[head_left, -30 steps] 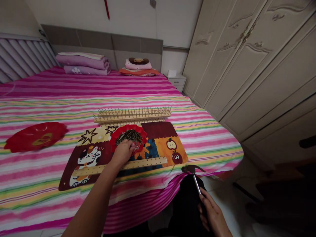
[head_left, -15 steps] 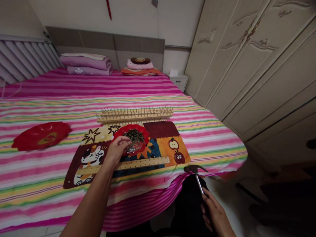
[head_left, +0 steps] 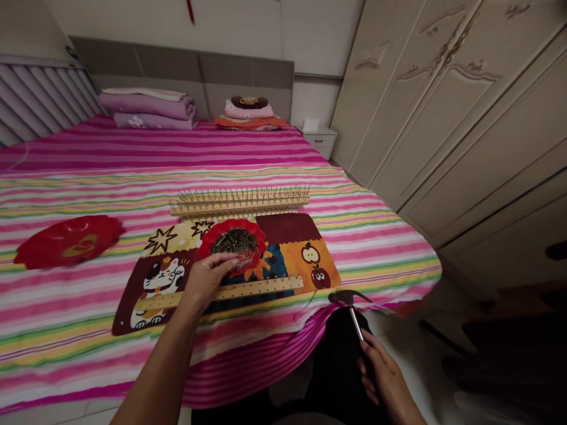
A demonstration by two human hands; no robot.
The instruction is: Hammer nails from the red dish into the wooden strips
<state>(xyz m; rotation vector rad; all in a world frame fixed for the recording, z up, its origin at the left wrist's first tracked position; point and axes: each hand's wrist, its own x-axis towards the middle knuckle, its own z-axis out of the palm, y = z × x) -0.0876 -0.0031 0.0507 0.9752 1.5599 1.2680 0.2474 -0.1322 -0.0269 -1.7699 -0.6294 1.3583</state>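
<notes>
One bed (head_left: 354,230) in bright stripes carries a patterned mat (head_left: 296,228) near its near edge. Beyond the mat, pale wooden strips (head_left: 248,206) bristle with rows of upright nails; across its near half lies a drilled wooden strip (head_left: 252,288), dotted with holes, a few nails standing at its right end. A red scalloped tray (head_left: 57,239) rests toward the bed's left side. At the near edge, right of the mat, the right hand (head_left: 381,369) grips a claw hammer (head_left: 355,320), dark-headed and silver-shafted. The left hand (head_left: 208,276), fingertips drawn narrow, reaches over a red fluted bowl (head_left: 259,236) of loose, dull metallic nails (head_left: 234,239); whether it holds one cannot be told.
</notes>
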